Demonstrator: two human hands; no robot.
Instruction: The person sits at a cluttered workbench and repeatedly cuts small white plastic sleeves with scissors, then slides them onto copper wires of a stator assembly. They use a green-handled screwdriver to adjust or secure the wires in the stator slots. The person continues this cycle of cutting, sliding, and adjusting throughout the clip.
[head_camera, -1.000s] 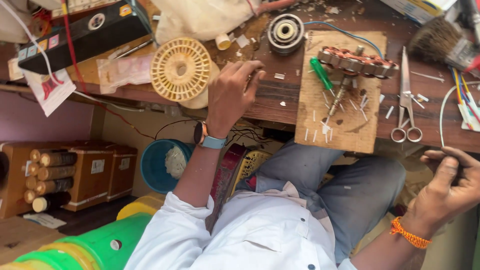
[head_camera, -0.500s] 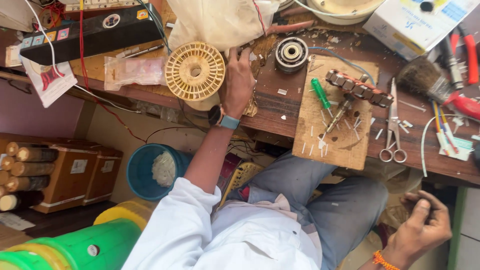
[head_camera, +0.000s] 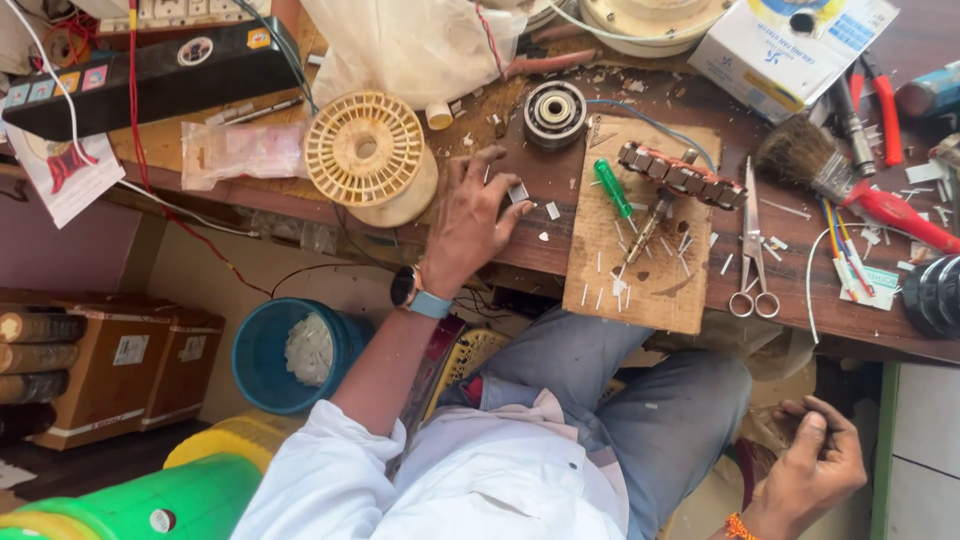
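Observation:
My left hand (head_camera: 468, 222), with a watch on its wrist, rests on the wooden bench (head_camera: 540, 245), fingers spread. Its fingertips touch small pale paper pieces (head_camera: 518, 192) just right of a yellow plastic spool (head_camera: 365, 150). My right hand (head_camera: 812, 462), with an orange thread bracelet, hangs below the bench edge beside my knee. Its fingers are curled, and whether they hold anything is unclear. On a wooden board (head_camera: 640, 255) lie a green-handled screwdriver (head_camera: 612, 190), a wound stator piece (head_camera: 678, 172) and several pale slivers.
Scissors (head_camera: 752, 250), a brush (head_camera: 830, 170), red-handled pliers (head_camera: 880, 95), a bearing part (head_camera: 555, 115), a white box (head_camera: 790, 40) and a black power strip (head_camera: 150, 75) crowd the bench. Below stand a blue bucket (head_camera: 265, 355), cardboard boxes (head_camera: 130, 365) and a green-yellow drum (head_camera: 130, 500).
My left hand slid right along the bench, from beside the yellow spool to the small pale pieces. My right hand dropped lower, away from the white wire at the bench edge.

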